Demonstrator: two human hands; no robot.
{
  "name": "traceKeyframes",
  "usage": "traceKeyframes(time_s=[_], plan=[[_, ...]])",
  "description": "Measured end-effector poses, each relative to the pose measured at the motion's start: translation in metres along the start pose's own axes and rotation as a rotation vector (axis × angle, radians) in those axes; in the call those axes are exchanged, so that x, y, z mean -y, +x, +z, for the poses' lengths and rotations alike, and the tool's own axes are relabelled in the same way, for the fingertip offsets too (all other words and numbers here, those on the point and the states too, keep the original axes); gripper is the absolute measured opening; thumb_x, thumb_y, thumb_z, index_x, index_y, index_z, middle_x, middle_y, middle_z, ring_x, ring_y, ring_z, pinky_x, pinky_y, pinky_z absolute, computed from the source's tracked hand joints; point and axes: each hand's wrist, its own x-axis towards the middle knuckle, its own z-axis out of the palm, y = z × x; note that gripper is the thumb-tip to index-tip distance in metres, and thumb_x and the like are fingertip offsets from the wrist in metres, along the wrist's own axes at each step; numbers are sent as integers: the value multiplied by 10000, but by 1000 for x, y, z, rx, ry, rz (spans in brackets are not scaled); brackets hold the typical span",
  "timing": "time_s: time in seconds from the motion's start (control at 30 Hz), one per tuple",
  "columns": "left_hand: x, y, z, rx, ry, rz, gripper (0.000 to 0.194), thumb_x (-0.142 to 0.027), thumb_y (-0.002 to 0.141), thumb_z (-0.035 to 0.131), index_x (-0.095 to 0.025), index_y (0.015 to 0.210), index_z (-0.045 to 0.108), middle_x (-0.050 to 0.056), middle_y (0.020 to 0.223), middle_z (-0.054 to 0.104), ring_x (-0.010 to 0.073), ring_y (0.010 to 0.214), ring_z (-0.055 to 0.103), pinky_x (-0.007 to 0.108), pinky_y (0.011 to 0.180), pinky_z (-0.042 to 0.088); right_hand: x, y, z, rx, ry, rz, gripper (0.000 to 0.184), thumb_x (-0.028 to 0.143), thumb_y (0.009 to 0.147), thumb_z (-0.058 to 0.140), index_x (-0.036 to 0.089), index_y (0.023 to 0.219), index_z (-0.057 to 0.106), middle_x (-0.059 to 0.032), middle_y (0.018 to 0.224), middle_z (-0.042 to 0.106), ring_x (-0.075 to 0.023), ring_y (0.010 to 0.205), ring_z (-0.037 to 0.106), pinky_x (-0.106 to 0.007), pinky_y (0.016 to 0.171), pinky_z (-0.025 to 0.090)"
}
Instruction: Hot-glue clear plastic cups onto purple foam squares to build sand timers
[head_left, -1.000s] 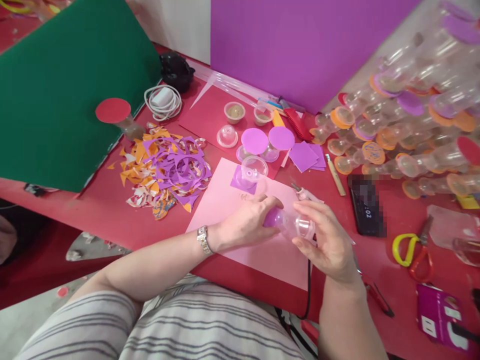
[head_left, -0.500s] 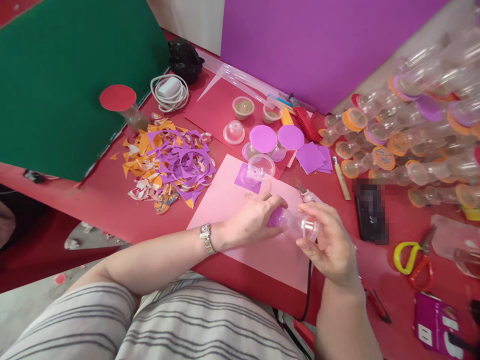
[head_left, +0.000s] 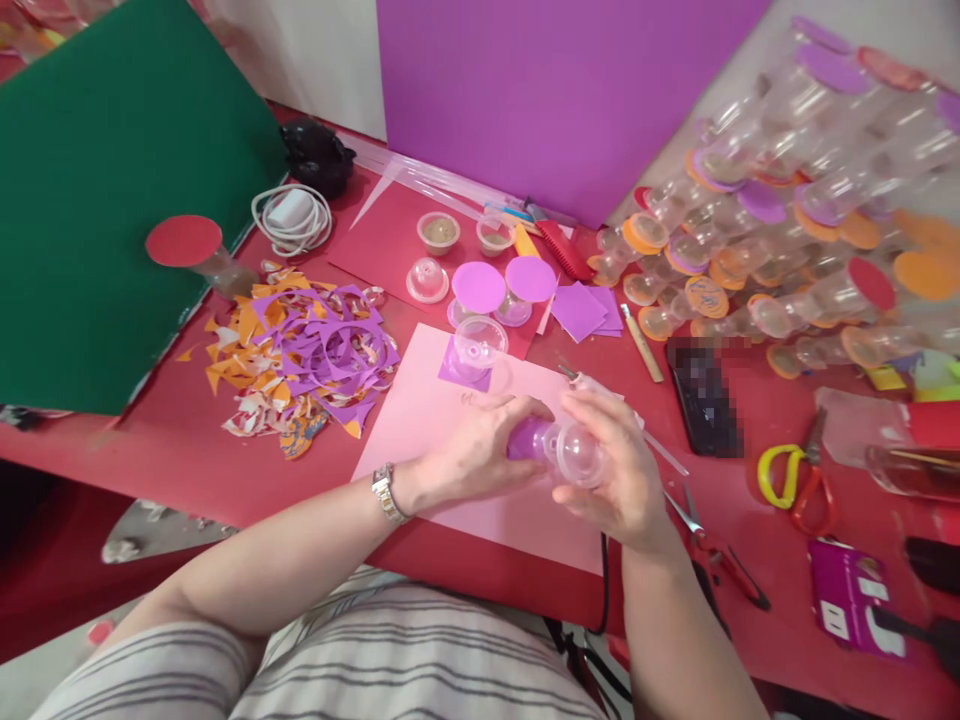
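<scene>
Where the flat pale pink paper sheet (head_left: 517, 520) nears the person, a narrow red strip shows between it and the striped shirt. To its left, red tabletop (head_left: 285, 480) separates it from a loose heap of purple and orange scraps (head_left: 330, 350); a black rectangular phone (head_left: 705, 400) lies well to its right. Over the sheet, the left hand (head_left: 495, 440) reaches across with fingers bent, pinching the purple end of a clear plastic piece with rounded domes (head_left: 579, 455). The right hand (head_left: 626, 470) rises from the lower right, thumb and curved fingers grasping the domed end. Fingers cover parts of both ends. Behind the right hand, a pale metal-tipped tool (head_left: 596, 385), perhaps a glue gun, is partly hidden. The frame cuts off the tall stack of clear cups (head_left: 780, 312) at right.
</scene>
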Motion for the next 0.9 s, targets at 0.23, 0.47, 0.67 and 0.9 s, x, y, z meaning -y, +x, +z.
traceKeyframes(time_s=[0.23, 0.47, 0.67, 0.9], plan=[[-4, 0, 0, -4, -37, -35, 318, -199, 761, 713, -181, 1041, 564, 45, 976, 656, 201, 888, 604, 347, 811, 486, 2, 6, 2, 46, 50, -9, 503, 476, 969, 506, 236, 1407, 445, -106, 1159, 651, -264, 1062, 638, -480, 952, 538], [-3, 0, 2, -28, -31, -65, 348, -197, 745, 731, -182, 1052, 568, 27, 952, 643, 175, 822, 592, 314, 760, 477, 2, 7, 2, 56, 68, 17, 489, 487, 969, 498, 224, 1376, 433, -108, 1136, 638, -271, 1062, 629, -470, 921, 543], [-2, 0, 1, -15, -22, -62, 362, -231, 757, 752, -183, 1063, 564, 38, 975, 651, 185, 853, 606, 330, 792, 494, 2, 5, 4, 35, 110, 20, 501, 478, 963, 511, 225, 1388, 432, -112, 1147, 630, -276, 1068, 623, -460, 912, 544], [-1, -1, -1, 7, 9, -59, 388, -230, 762, 751, -167, 1101, 574, 51, 1001, 654, 192, 872, 605, 337, 801, 498, -2, 2, 5, 2, 84, -16, 587, 541, 965, 498, 235, 1459, 418, -111, 1185, 641, -284, 1108, 622, -511, 1037, 473]])
